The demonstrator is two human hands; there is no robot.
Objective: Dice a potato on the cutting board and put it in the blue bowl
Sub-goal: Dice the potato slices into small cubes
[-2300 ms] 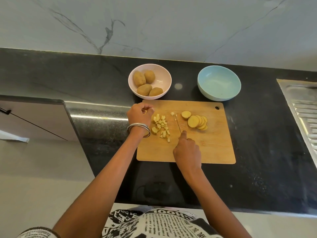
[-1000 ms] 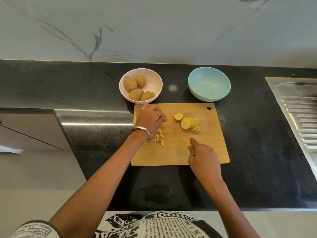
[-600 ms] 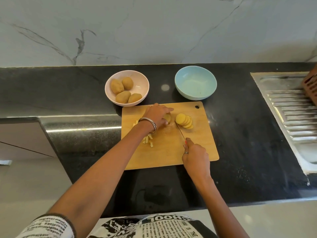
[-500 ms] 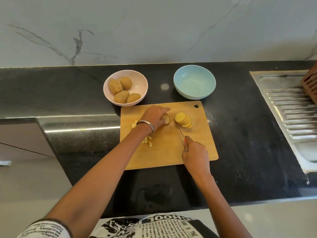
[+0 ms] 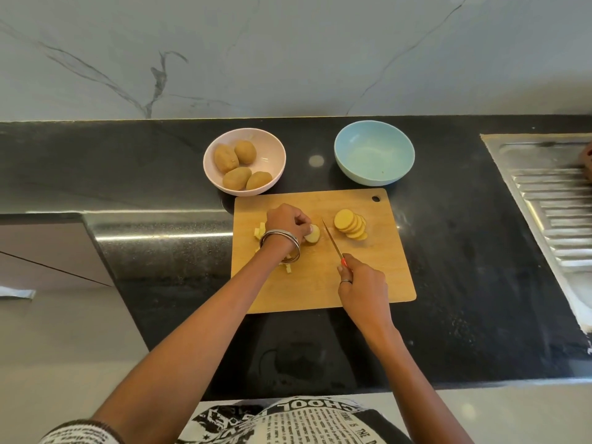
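Note:
On the wooden cutting board (image 5: 378, 277), my left hand (image 5: 286, 222) pinches a potato slice (image 5: 313, 234) flat against the wood. My right hand (image 5: 362, 286) grips a thin knife (image 5: 331, 240) whose blade points up the board, just right of that slice. A fanned stack of round potato slices (image 5: 350, 224) lies right of the blade. Diced potato pieces (image 5: 260, 233) sit left of and under my left wrist, partly hidden. The blue bowl (image 5: 374, 152) stands behind the board with nothing in it.
A pink bowl (image 5: 272, 152) holding several whole potatoes (image 5: 237, 179) stands behind the board's left corner. A steel sink drainboard (image 5: 551, 200) lies at the right. The black countertop (image 5: 464, 251) drops off at its front edge and steps down at the left.
My left hand moved from the diced pile to the right, took one slice from the stack and pulled it left. My right hand brought the knife back beside it.

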